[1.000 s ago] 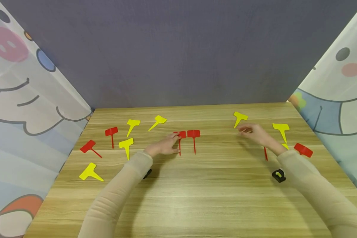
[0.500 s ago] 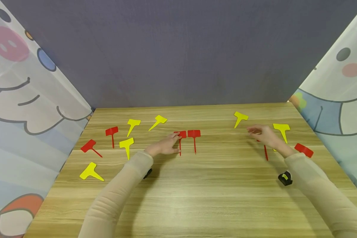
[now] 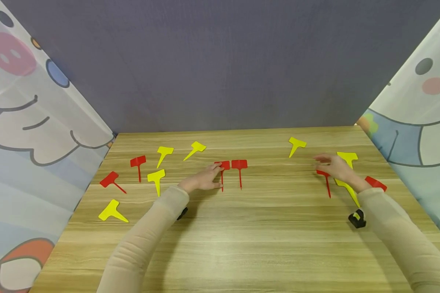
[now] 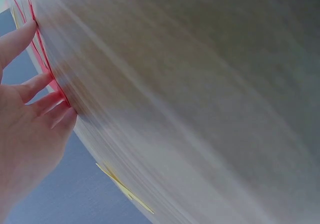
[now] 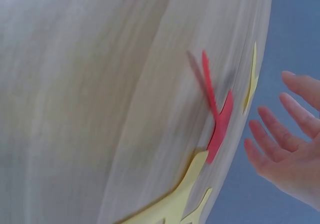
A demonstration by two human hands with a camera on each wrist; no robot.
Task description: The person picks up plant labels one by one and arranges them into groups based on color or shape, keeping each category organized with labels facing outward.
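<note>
1. Movement is all on our right side: we see the right hand drawn away from the far yellow tag and now over the head of the right-side red tag, uncovering more of the lower yellow tag.
2. We judge that the work at right has turned from yellow to red, with nothing picked up yet.
3. Our left hand stays on the inner red tag, which lies flat just beside the neighbouring red tag.
4. Left fingers reach out nearly straight, touching its head, the thumb by its stem; we see no grip.
5. Right fingers spread, loosely bent and holding nothing, raised above the tabletop; the forearm slants in from the near right.
</note>
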